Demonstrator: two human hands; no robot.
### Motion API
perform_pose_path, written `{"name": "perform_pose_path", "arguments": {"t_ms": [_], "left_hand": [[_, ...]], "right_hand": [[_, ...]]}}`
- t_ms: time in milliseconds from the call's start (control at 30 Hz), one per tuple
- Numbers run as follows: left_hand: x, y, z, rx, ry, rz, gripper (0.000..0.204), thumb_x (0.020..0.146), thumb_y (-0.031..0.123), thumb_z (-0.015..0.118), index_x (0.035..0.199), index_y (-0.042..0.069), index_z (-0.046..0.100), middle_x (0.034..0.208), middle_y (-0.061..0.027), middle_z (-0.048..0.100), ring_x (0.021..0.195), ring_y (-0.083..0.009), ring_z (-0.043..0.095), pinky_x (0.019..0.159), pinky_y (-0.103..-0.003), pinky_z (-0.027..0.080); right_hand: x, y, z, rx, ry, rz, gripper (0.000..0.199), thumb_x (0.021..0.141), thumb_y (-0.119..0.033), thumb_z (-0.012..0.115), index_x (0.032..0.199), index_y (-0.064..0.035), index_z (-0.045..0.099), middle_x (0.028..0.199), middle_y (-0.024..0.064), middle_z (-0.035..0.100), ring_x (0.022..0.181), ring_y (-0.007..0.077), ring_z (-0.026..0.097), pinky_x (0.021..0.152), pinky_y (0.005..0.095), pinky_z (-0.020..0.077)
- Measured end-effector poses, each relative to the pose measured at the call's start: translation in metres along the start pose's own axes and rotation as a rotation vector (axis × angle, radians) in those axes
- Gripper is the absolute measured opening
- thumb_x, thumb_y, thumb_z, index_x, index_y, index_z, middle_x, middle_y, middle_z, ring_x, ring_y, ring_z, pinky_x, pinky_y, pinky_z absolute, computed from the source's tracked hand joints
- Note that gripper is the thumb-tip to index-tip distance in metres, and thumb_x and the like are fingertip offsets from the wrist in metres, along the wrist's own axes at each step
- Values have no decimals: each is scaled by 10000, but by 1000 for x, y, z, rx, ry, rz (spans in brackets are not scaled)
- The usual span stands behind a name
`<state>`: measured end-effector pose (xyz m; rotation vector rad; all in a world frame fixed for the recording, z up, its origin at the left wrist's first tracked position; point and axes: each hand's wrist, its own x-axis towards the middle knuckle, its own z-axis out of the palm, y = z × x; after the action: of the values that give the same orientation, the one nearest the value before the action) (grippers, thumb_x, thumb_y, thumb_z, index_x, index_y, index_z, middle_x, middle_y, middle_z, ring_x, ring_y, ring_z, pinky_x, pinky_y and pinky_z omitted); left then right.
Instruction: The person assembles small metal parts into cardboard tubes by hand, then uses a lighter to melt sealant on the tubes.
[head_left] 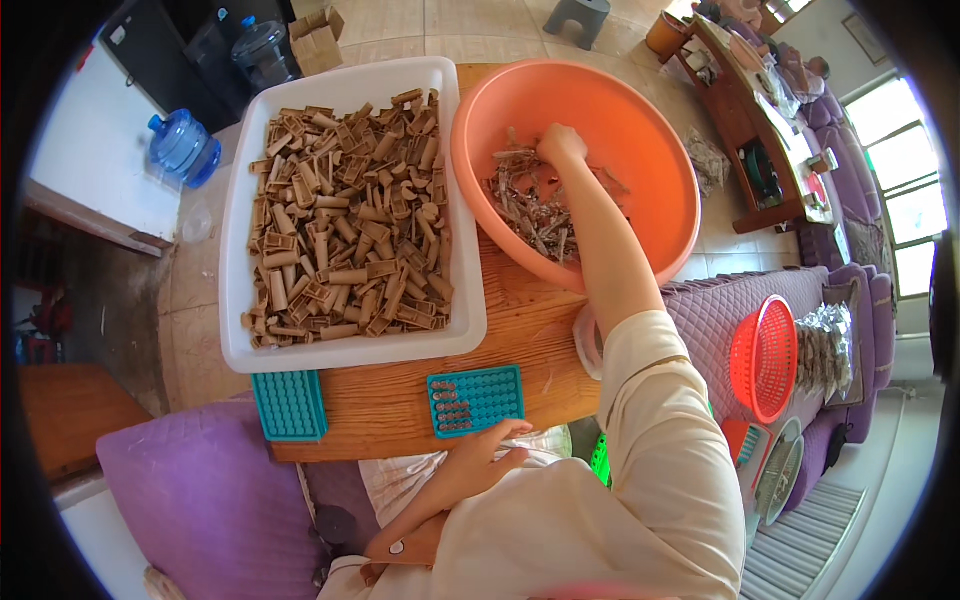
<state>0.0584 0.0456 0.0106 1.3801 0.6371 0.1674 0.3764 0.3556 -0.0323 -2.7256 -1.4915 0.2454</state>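
You sat in what looked like a home living room: purple quilted sofas (730, 310), tiled floor (400, 20), water jugs (183, 147), a cluttered wooden side table (745, 130), and bright windows (900, 170), though the fisheye rim blurred them.

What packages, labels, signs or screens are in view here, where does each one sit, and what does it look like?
Cardboard box: on the floor past the white tray, small, brown, flaps open.
Water jug: lying on the floor at left, blue, translucent.
Second water jug: upright near the box, clear and dark.
Clear bags: on the purple sofa at right, beside the red basket, filled with small brownish pieces.
Framed picture: wall at upper right, too small to make out.
No screens visible.
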Motion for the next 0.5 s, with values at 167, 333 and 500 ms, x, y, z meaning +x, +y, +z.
{"name": "perform_pose_path", "arguments": {"t_ms": [167,333,500], "left_hand": [[-6,1,-4,-30,-12,-55,319,837,184,509,1110,26,463,1102,-128,522,1067,-226,483,876,-314,384],[0,5,2,-37,-67,46,322,830,185,514,1090,3,465,1073,-158,536,1032,-244,506,870,-328,389],[12,29,0,-95,-15,140,284,827,160,525,1061,5,486,1025,-130,559,970,-205,538,833,-300,415]], "right_hand": [[-11,12,-44,367,183,-160,232,804,-199,464,929,-63,604,933,117,606,890,264,571,731,340,461],[-63,43,-98,998,394,-365,196,815,-120,423,869,-18,581,792,78,599,747,159,560,637,281,453],[-163,50,-130,1559,292,-384,205,861,-116,397,891,17,550,609,-2,438,575,61,388,552,214,332]]}}
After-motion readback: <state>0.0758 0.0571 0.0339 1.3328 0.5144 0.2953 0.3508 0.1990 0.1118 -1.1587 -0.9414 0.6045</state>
